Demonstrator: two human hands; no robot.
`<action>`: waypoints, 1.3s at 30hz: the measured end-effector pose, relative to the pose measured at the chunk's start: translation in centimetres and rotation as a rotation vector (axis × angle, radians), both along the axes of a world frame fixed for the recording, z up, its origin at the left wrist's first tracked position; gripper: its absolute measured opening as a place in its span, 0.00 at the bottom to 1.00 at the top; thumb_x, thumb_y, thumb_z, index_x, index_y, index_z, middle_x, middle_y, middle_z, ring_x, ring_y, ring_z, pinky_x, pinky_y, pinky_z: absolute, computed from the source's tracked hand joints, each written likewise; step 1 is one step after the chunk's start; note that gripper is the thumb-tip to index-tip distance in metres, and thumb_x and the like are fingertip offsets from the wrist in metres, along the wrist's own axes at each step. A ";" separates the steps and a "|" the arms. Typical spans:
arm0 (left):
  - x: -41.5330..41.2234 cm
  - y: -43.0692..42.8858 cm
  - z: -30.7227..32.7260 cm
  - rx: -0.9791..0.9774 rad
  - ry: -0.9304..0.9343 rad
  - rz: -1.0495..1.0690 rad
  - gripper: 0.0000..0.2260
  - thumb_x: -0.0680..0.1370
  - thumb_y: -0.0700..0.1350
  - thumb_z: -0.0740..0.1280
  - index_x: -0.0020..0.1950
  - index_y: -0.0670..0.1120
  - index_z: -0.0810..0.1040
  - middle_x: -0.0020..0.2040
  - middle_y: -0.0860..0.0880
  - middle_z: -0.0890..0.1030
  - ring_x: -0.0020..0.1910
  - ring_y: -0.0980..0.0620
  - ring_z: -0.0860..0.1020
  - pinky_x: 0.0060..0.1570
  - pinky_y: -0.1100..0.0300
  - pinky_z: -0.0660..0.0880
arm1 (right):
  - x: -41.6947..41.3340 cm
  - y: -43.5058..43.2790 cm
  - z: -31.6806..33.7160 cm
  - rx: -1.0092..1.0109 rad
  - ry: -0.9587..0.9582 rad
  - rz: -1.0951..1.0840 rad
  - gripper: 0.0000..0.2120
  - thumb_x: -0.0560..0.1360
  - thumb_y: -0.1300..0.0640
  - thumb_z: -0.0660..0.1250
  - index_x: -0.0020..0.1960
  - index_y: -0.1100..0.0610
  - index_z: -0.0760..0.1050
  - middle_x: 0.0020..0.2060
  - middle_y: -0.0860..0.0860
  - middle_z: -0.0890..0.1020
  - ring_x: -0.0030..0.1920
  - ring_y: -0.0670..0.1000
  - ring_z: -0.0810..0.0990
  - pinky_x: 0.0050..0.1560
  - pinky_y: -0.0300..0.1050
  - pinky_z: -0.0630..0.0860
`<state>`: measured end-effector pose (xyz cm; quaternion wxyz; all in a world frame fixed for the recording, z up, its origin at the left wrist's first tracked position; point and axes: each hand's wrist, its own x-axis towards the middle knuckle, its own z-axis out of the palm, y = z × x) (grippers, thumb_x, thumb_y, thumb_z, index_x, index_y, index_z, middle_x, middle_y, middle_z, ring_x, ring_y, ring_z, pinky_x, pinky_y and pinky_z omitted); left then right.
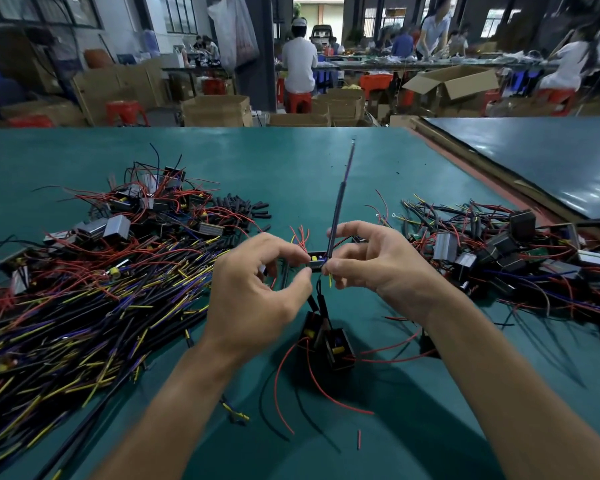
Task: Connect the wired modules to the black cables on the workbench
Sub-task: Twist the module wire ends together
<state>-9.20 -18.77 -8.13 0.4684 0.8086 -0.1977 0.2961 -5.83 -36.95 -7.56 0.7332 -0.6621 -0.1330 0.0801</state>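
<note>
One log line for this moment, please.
left hand: pinches module | right hand: holds black cable at module | below hands: two more modules | connection: not confirmed

No lettering, label, brand or number is legible anywhere, neither on the modules and cables nor on the cardboard boxes.

Green workbench (291, 174), cable heap (84, 306), module piles (499, 251)

Blurry background workers (298, 60); edge-cropped cable pile (66, 306)
</note>
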 end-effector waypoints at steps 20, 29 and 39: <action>-0.2 -0.3 -0.8 0.019 0.276 -0.084 0.02 0.71 0.43 0.76 0.38 0.49 0.85 0.26 0.59 0.78 0.21 0.66 0.71 0.25 0.74 0.63 | 0.0 -0.3 -0.1 -0.128 -0.087 0.031 0.07 0.71 0.72 0.71 0.44 0.62 0.79 0.35 0.56 0.81 0.33 0.50 0.79 0.36 0.39 0.79; 0.0 -0.6 -0.8 -0.179 0.445 -0.128 0.07 0.74 0.39 0.72 0.36 0.45 0.84 0.27 0.49 0.79 0.17 0.53 0.70 0.22 0.67 0.66 | -0.4 0.2 0.2 -0.164 -0.152 -0.004 0.07 0.75 0.71 0.68 0.46 0.61 0.80 0.33 0.52 0.81 0.31 0.47 0.77 0.36 0.40 0.79; 0.0 -1.0 -0.7 -0.432 0.676 -0.199 0.08 0.77 0.38 0.68 0.38 0.41 0.81 0.29 0.46 0.81 0.14 0.54 0.66 0.18 0.73 0.57 | -0.8 0.4 0.8 -0.170 -0.167 -0.026 0.09 0.72 0.73 0.70 0.43 0.60 0.78 0.37 0.56 0.81 0.36 0.49 0.79 0.37 0.41 0.80</action>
